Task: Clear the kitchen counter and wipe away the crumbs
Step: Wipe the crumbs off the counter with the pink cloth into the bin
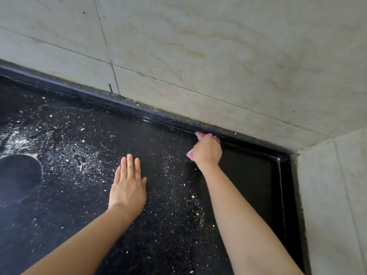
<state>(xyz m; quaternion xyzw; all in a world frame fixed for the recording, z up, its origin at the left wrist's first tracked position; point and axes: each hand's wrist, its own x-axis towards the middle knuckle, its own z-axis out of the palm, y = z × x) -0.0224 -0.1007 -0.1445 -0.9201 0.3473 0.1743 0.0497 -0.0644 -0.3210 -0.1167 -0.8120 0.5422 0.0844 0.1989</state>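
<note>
The right hand grips a pink cloth at the back edge; the left hand lies flat — crumbs cover most of the dark surface, right side wiped.

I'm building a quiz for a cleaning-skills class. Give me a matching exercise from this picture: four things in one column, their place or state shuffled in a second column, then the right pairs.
Things
1. left hand
2. right hand
3. pink cloth
4. crumbs

Places or states
A. scattered over the black counter
B. bunched under a hand, against the back ledge
C. flat on the counter, fingers straight
D. gripping the cloth

Pairs: 1-C, 2-D, 3-B, 4-A
</note>
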